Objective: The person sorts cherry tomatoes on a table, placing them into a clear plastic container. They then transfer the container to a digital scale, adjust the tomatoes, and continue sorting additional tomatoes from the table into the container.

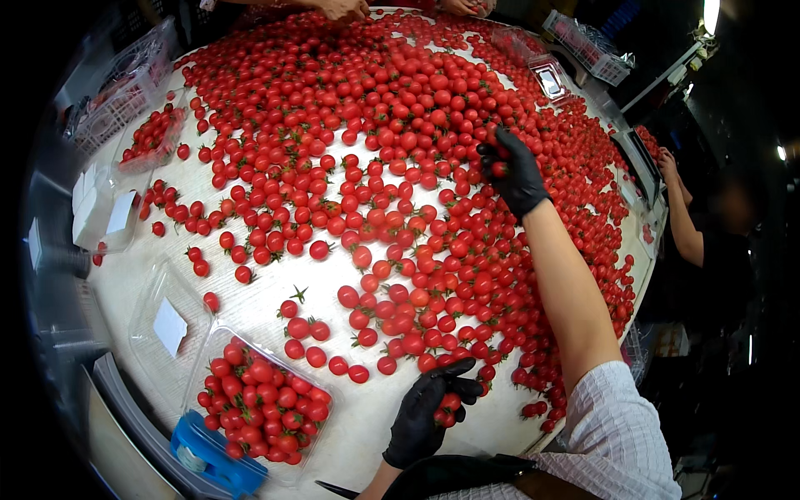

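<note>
My left hand (pixel 431 409), in a black glove, curls around a few cherry tomatoes (pixel 447 406) near the table's front edge. Farther out over the tomato pile, my right hand (pixel 514 172), gloved the same way, has a cherry tomato (pixel 499 169) in its bent fingers. Loose red cherry tomatoes (pixel 400 219), many with green stems, spread across the white table (pixel 262 312). Left of my left hand stands a clear plastic clamshell box (pixel 331 409) heaped with tomatoes (pixel 262 400). Its lid (pixel 147 322) lies folded back, with a white paper piece (pixel 170 326) on it.
A blue tape dispenser (pixel 215 456) touches the box's near side. Another filled clamshell (pixel 153 140) and a plastic basket (pixel 119 106) stand at left. Co-workers' hands (pixel 344 9) reach in at the far edge. At right, a person (pixel 694 237) is beside a tray-like object (pixel 637 165).
</note>
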### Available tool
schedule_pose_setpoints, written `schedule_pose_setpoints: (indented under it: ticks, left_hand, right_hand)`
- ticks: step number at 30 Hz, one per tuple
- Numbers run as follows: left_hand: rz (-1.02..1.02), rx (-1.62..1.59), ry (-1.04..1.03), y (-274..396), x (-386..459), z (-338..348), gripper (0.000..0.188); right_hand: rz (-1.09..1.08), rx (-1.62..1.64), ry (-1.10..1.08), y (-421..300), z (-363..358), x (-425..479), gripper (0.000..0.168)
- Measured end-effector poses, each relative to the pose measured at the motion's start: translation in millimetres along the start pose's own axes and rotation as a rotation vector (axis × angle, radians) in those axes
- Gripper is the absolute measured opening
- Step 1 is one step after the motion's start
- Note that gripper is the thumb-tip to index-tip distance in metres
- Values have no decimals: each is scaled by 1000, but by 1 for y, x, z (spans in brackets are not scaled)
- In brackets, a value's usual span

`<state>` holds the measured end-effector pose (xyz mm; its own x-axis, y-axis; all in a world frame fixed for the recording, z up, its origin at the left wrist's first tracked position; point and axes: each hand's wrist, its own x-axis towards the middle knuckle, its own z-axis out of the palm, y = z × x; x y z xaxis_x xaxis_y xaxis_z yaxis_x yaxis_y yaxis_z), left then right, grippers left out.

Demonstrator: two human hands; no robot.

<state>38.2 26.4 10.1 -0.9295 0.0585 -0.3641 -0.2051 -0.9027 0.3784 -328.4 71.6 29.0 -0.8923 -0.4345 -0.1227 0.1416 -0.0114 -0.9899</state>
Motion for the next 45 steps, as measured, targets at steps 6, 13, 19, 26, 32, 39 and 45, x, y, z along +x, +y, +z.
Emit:
schedule_pose_setpoints:
  ticks: [6, 13, 19, 26, 32, 39, 45]
  left_hand:
    - [-14, 2, 1, -1, 0, 1, 61]
    - [-3, -29, -55, 0, 0, -5, 57]
    - [-6, -56, -82, 0, -1, -10, 52]
    - [-11, -96, -98, -1, 0, -13, 52]
    - [-5, -45, -25, 3, -2, -5, 59]
    - [16, -49, -21, 0, -1, -4, 53]
    - [23, -52, -7, 0, -1, -1, 51]
  right_hand:
    - [28, 191, -158, -15, 9, -22, 24]
    - [-352, -1320, 12, -2, 57, 44, 30]
    - [-503, -1656, 99, 14, 79, 53, 31]
    - [-349, -1801, 9, 3, 86, 56, 26]
    - [-317, -1386, 66, 3, 67, 46, 31]
    - [130, 197, -54, -7, 23, -25, 30]
    - [183, 553, -188, 6, 13, -49, 33]
